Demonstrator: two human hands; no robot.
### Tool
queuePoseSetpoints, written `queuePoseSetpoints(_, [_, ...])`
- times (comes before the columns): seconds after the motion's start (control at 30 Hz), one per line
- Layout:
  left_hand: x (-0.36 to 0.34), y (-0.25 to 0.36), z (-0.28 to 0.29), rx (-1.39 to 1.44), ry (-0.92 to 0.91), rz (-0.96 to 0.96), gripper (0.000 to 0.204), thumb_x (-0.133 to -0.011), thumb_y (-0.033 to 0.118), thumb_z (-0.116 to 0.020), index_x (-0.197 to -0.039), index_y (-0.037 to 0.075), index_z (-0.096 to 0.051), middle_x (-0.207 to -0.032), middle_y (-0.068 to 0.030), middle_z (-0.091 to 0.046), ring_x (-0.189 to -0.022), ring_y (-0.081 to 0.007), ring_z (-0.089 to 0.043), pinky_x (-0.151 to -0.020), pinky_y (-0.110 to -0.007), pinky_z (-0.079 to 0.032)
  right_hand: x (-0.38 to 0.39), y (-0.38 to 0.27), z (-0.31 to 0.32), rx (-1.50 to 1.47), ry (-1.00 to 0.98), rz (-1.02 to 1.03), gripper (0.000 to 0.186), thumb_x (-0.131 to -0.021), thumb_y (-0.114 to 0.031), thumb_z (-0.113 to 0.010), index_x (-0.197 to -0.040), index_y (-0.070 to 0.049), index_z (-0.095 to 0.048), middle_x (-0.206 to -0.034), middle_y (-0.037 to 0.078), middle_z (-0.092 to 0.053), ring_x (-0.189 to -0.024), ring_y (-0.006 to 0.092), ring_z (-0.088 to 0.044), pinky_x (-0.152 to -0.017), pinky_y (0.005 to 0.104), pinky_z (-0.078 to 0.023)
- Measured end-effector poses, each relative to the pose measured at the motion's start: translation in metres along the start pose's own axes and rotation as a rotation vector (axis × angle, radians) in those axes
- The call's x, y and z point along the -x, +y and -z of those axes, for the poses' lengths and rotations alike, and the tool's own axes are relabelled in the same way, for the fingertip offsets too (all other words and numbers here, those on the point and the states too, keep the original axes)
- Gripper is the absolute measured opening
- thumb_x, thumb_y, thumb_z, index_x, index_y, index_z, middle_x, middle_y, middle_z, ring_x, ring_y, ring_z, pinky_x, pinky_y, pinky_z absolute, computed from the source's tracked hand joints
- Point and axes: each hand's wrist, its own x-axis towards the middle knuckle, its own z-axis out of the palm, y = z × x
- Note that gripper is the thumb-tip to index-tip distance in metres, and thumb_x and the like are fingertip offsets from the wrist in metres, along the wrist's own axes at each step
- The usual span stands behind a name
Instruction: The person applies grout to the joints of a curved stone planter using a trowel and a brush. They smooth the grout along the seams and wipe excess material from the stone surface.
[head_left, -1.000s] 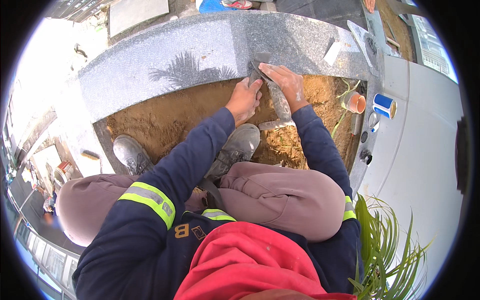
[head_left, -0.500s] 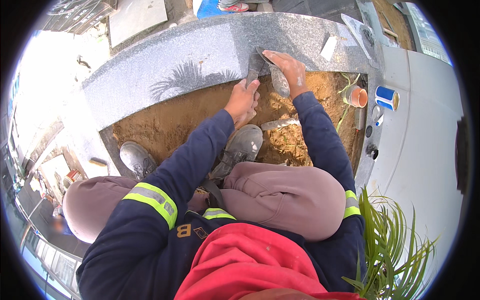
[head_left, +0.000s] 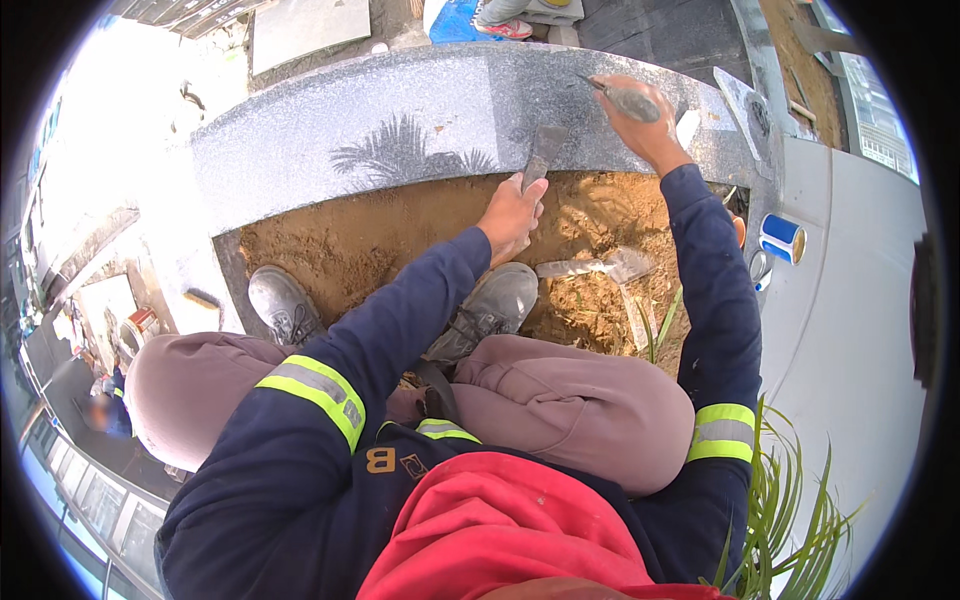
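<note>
My left hand (head_left: 512, 220) is closed around the handle of a putty knife (head_left: 546, 148), its broad dark blade pointing away over the inner edge of the speckled grey stone slab (head_left: 290, 145). Farther right, my right hand (head_left: 640, 135) grips a second scraper (head_left: 634, 103) by its smudged grey handle. That tool is tilted above the slab, and its blade shows nearly edge-on as a thin dark line. The two tools are apart. A palm-shaped shadow falls across the stone, and the slab looks darker around the blades.
Brown soil (head_left: 400, 225) lies inside the slab, under my boots (head_left: 500, 298). A pale strip (head_left: 575, 267) rests on it. At right are a blue-and-white can (head_left: 782, 239), a half-hidden terracotta pot (head_left: 739, 229) and green fronds (head_left: 790, 500). Another person's red shoe (head_left: 508, 29) shows beyond the slab.
My right hand has lifted its scraper away from the left one and moved right and outward. The left hand keeps its putty knife near the slab's edge. The whole view has shifted slightly.
</note>
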Motion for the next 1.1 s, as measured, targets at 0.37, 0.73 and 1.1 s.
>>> queuePoseSetpoints(0.37, [0.008, 0.003, 0.009, -0.001, -0.078, 0.037, 0.026, -0.108, 0.031, -0.054, -0.119, 0.008, -0.049, -0.075, -0.0002, -0.048, -0.057, -0.0081, -0.042, -0.047, -0.027, -0.035, -0.141, -0.015, -0.033, 0.384, -0.237, 0.035, 0.037, -0.093, -0.037, -0.069, -0.120, -0.011, -0.070, -0.112, 0.020, -0.073, -0.111, 0.0374, -0.068, -0.097, 0.0478, -0.052])
queuePoseSetpoints(0.73, [0.022, 0.027, 0.003, 0.084, 0.135, -0.332, 0.043, -0.111, 0.046, -0.043, -0.116, 0.004, -0.052, -0.075, -0.0008, -0.054, -0.061, -0.0072, -0.050, -0.053, -0.026, -0.043, -0.084, -0.066, 0.002, -0.192, 0.349, 0.223, 0.026, -0.097, -0.015, -0.070, -0.120, -0.005, -0.073, -0.117, 0.014, -0.074, -0.104, 0.0295, -0.073, -0.090, 0.0380, -0.057])
queuePoseSetpoints(1.1, [0.047, 0.123, 0.096, 0.512, 0.415, -0.631, 0.043, -0.112, 0.047, -0.039, -0.121, 0.007, -0.052, -0.078, -0.0012, -0.056, -0.056, -0.0081, -0.051, -0.045, -0.024, -0.040, -0.052, -0.024, -0.068, 0.104, 0.308, 0.014, 0.028, -0.093, -0.015, -0.070, -0.120, -0.008, -0.074, -0.120, 0.016, -0.073, -0.105, 0.0315, -0.072, -0.092, 0.0387, -0.055])
